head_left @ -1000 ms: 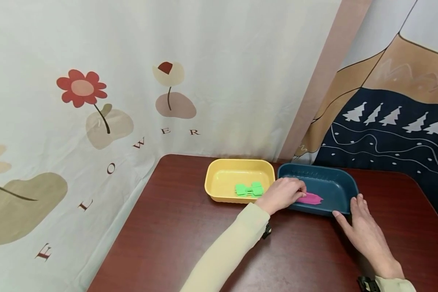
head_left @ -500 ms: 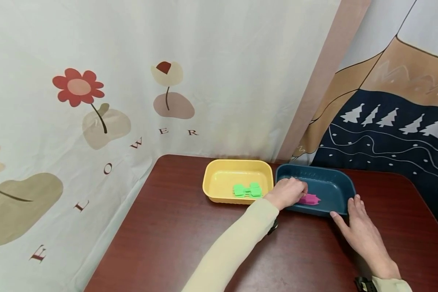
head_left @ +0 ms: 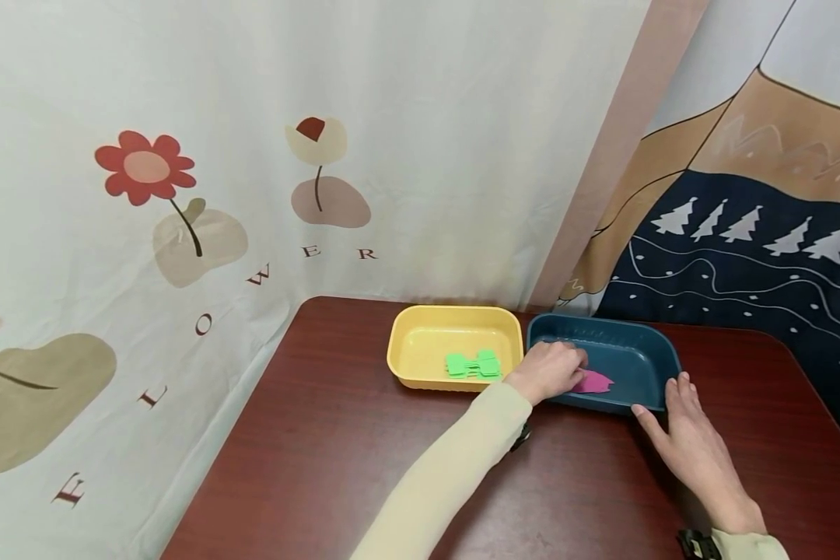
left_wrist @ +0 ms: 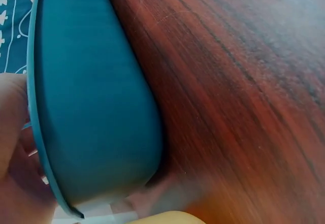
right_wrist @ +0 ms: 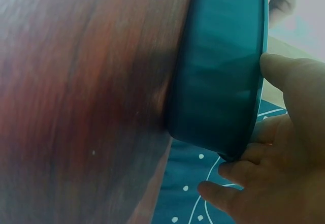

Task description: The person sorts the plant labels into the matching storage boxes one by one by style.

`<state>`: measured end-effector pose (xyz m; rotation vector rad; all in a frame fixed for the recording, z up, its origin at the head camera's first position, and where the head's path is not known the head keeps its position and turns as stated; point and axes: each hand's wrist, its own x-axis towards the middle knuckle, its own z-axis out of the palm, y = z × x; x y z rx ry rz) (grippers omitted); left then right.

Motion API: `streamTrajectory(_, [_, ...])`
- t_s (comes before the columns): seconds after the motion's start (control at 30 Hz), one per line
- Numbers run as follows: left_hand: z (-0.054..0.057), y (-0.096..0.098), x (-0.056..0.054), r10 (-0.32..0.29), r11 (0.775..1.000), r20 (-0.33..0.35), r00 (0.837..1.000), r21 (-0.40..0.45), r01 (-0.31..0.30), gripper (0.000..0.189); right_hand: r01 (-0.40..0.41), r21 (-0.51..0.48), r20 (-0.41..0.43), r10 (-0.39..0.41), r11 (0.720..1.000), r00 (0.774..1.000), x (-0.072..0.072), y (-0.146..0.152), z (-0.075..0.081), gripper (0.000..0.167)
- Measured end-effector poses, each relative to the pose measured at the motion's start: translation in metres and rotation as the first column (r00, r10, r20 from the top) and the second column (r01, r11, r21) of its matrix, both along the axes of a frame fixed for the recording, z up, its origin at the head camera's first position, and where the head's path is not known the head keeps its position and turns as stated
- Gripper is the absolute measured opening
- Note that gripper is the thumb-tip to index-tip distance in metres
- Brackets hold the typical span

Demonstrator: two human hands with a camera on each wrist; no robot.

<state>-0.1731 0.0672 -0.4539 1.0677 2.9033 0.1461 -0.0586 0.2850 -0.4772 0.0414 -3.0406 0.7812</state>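
Observation:
My left hand point(head_left: 549, 369) reaches down inside the dark blue tray point(head_left: 637, 351), fingers curled at a flat pink piece point(head_left: 595, 382) that pokes out to their right. The hand hides the rest of that piece. In the left wrist view, curled fingers point(left_wrist: 29, 148) show behind the tray's wall. My right hand point(head_left: 696, 447) rests at the tray's front right corner, its thumb on the rim and its extended fingers along the end wall. The right wrist view shows the thumb point(right_wrist: 277, 71) against the rim.
A yellow tray point(head_left: 407, 351) stands left of the blue one, close beside it. It holds a stack of flat green bow-shaped pieces point(head_left: 473, 364). Both stand near the far edge of the brown wooden table point(head_left: 308, 443). Printed curtains point(head_left: 448, 155) hang behind.
My left hand has shifted slightly right inside the blue tray, and less of the pink piece shows now. My right hand keeps its place at the corner. The head view has turned slightly right.

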Motion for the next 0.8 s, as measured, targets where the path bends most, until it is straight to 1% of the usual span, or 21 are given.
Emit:
streamTrajectory(0.13, [0.001,-0.007,0.005,-0.008,0.999,-0.042,0.999,0.049,0.01,0.032,-0.001,0.005,0.017,0.001,1.0,1.0,-0.002,0.001,0.001,0.093])
streamTrajectory(0.33, [0.0,-0.024,0.014,-0.022,0.992,-0.054,0.998,0.125,0.028,0.036,-0.002,0.006,0.035,0.001,1.0,0.999,-0.004,0.005,0.0,0.094])
streamTrajectory(0.6, [0.004,-0.055,0.03,0.015,0.976,-0.075,0.997,0.22,0.002,0.045,-0.008,-0.007,0.028,0.008,1.0,1.0,-0.003,0.01,-0.002,0.093])
streamTrajectory(0.73, [-0.001,-0.074,0.04,0.038,0.973,-0.108,0.993,0.229,-0.013,0.052,-0.006,-0.017,0.019,0.007,1.0,1.0,-0.002,0.01,-0.002,0.093])
streamTrajectory(0.8, [-0.003,-0.085,0.044,0.06,0.975,-0.119,0.991,0.222,-0.032,0.055,-0.003,-0.017,0.011,0.003,1.0,1.0,-0.002,0.01,-0.003,0.091])
